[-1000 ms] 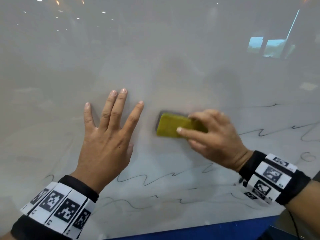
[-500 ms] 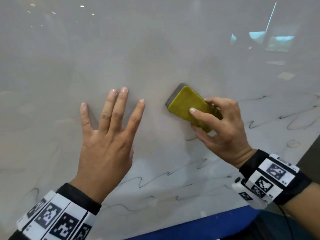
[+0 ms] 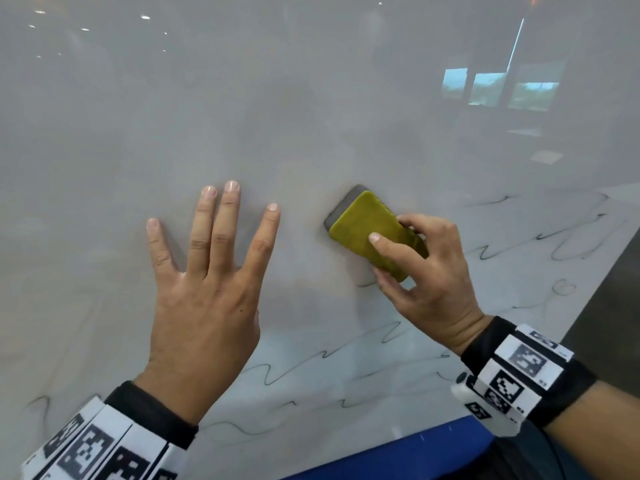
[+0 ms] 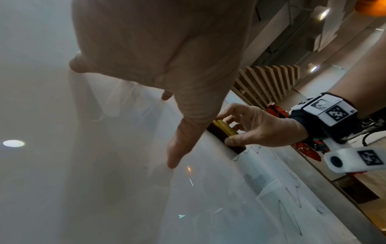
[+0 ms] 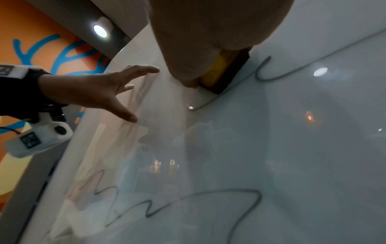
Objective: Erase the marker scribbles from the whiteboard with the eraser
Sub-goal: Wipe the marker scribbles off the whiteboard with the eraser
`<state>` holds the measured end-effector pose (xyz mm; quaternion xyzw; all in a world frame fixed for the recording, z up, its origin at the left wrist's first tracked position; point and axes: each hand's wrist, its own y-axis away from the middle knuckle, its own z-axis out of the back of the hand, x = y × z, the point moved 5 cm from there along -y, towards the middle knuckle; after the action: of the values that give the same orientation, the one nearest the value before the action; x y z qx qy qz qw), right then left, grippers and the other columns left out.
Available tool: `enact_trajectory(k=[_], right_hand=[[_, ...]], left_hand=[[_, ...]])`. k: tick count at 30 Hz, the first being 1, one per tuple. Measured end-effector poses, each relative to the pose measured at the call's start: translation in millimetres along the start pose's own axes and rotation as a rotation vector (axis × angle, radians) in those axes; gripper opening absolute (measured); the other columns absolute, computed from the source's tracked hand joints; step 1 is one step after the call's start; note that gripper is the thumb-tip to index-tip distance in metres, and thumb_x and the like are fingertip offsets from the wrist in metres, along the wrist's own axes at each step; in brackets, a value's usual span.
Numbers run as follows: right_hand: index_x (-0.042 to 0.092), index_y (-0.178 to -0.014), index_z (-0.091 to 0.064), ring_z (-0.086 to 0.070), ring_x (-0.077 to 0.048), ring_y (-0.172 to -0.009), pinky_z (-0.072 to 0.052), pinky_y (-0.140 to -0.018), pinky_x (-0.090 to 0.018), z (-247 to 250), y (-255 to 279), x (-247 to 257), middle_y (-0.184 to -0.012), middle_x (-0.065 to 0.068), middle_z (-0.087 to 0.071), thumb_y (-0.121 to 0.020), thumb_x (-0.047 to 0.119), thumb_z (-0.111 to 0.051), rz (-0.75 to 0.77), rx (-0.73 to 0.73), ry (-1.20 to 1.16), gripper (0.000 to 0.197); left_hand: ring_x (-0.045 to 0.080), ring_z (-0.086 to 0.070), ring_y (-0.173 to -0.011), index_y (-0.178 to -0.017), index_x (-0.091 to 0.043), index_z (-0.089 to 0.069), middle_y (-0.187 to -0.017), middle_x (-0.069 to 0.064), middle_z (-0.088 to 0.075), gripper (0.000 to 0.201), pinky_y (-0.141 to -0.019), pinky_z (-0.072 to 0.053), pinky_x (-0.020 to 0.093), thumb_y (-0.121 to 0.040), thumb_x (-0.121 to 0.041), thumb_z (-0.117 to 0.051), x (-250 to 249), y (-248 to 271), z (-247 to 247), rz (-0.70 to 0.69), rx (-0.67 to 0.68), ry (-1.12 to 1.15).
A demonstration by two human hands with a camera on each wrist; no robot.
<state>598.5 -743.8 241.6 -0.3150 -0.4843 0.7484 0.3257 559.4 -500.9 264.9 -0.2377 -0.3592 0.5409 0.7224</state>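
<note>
Lightly built and spongy, the eraser [image 3: 372, 230] sits flat on the whiteboard [image 3: 311, 98] beside the scribbles [image 3: 329, 358]; my right hand [image 3: 426, 271] pinches its long edges, while my left hand [image 3: 207, 289] presses splayed nearby.

Orange wall [image 5: 12, 24] with blue pattern; wooden slats [image 4: 269, 82].
</note>
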Motion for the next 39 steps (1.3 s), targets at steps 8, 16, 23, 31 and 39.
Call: enact_trajectory(k=[8,16,23,31,39], right_hand=[[0.03,-0.123,-0.06,-0.054,-0.034,-0.101,-0.048,-0.082,-0.045,-9,18,4,-0.123,-0.01,-0.056,-0.094,0.018,-0.062,0.353,0.2,0.033,0.032],[0.024,-0.124,-0.061,-0.051,-0.035,-0.101,-0.049,-0.083,-0.045,16,-6,-28,-0.123,-0.012,-0.049,-0.087,0.018,-0.072,-0.001,-0.023,-0.057,0.039],[0.028,-0.118,-0.066,-0.057,-0.036,-0.096,-0.049,-0.079,-0.045,-5,34,-11,-0.113,-0.016,-0.066,-0.089,0.016,-0.069,0.294,0.224,-0.022,0.032],[0.024,-0.125,-0.062,-0.053,-0.037,-0.102,-0.048,-0.084,-0.048,30,3,-55,-0.123,-0.016,-0.055,-0.089,0.017,-0.073,0.022,-0.003,-0.034,0.038],[0.026,-0.115,-0.075,-0.058,-0.037,-0.095,-0.049,-0.079,-0.044,22,28,-55,-0.114,-0.018,-0.068,-0.089,0.017,-0.075,0.219,0.147,0.017,0.027]], left_hand=[[0.038,-0.005,-0.15,-0.156,-0.017,-0.023,-0.161,0.023,-0.009,0.108,-0.11,-0.014,0.074,-0.064,-0.007,-0.079,-8,-2,0,0.049,0.007,0.006],[0.041,-0.002,-0.15,-0.156,-0.018,-0.019,-0.16,0.026,-0.005,0.112,-0.108,-0.016,0.075,-0.063,-0.011,-0.08,-18,-5,-2,0.129,0.036,0.011],[0.037,-0.004,-0.151,-0.156,-0.018,-0.022,-0.161,0.021,-0.007,0.11,-0.11,-0.015,0.073,-0.063,-0.012,-0.081,-36,-10,-1,0.092,0.021,0.013],[0.037,-0.004,-0.15,-0.156,-0.02,-0.021,-0.162,0.02,-0.007,0.108,-0.109,-0.014,0.074,-0.065,-0.012,-0.08,-60,-20,-6,0.085,0.018,0.002],[0.038,0.002,-0.15,-0.157,-0.022,-0.013,-0.162,0.02,0.001,0.123,-0.11,-0.011,0.074,-0.06,-0.026,-0.089,-66,-22,-8,0.113,0.086,-0.016]])
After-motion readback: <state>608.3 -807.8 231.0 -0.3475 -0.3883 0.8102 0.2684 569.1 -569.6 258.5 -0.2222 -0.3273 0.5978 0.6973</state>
